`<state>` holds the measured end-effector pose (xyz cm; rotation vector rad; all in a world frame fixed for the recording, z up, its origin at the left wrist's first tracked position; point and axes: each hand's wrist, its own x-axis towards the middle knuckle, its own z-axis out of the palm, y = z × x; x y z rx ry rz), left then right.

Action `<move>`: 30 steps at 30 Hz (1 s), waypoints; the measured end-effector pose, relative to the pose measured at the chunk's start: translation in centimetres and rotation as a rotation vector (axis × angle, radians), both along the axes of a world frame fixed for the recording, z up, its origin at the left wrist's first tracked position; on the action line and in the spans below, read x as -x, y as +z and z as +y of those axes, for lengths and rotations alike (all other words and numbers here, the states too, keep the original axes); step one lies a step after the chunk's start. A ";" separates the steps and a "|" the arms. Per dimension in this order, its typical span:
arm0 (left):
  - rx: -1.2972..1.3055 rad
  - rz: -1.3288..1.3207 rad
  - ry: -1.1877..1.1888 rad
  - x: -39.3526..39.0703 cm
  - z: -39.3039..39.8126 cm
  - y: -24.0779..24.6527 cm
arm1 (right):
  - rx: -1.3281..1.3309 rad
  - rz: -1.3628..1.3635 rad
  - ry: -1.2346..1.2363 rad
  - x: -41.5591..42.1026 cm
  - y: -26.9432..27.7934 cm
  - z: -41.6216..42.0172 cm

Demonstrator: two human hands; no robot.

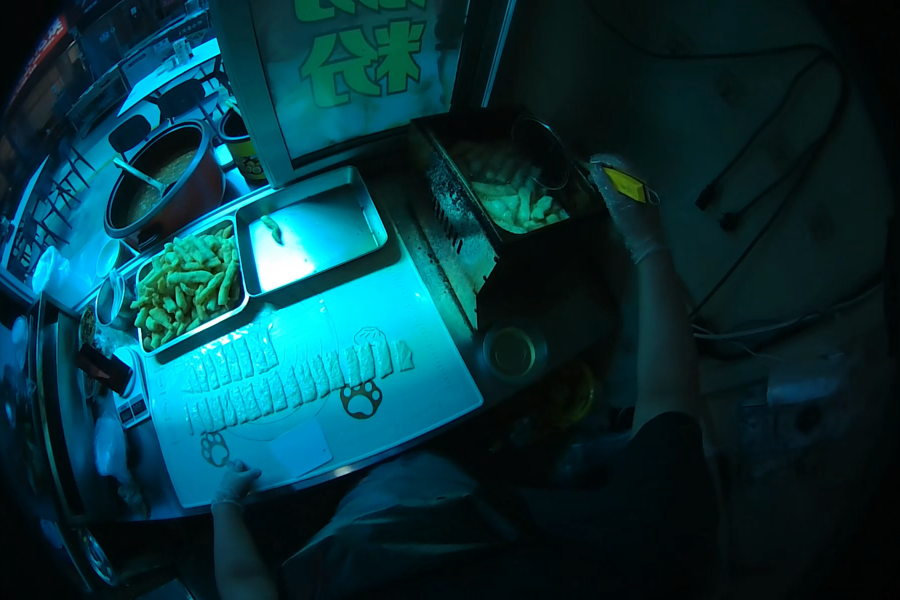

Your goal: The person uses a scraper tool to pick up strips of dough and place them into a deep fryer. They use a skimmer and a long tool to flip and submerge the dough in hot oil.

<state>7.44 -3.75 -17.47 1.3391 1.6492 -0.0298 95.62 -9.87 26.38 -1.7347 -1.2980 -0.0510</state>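
Note:
My right hand (628, 206), in a clear plastic glove, is closed around a yellow-faced handle (624, 184) just right of the fryer (457, 202). Pale dough sticks (525, 206) lie in the fryer beside a round wire strainer (541, 152). My left hand (236, 480), also gloved, rests at the near edge of a white pastry mat (412, 420), its fingers curled with nothing seen in them. Rows of cut dough strips (292, 386) lie on the mat, and a flat scraper (301, 447) lies right of my left hand.
Fried sticks fill a metal tray (187, 289); one stick lies in the adjoining metal tray (311, 232). Beyond stands a large pot (165, 184) with a ladle. A kitchen scale (131, 409) sits left of the mat, a round container (510, 352) right of it. Cables (810, 142) hang right.

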 end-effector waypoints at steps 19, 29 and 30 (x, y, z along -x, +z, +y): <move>0.006 -0.098 0.076 -0.9 0.0 -0.8 | 0.358 -0.008 0.188 -0.3 2.5 -1.5; -0.084 -0.022 0.007 -1.0 -0.5 0.6 | 0.341 0.409 0.079 -6.8 0.8 -0.9; -0.117 0.010 -0.014 -0.1 -0.7 0.7 | 0.314 0.550 -0.026 -6.7 1.2 -1.0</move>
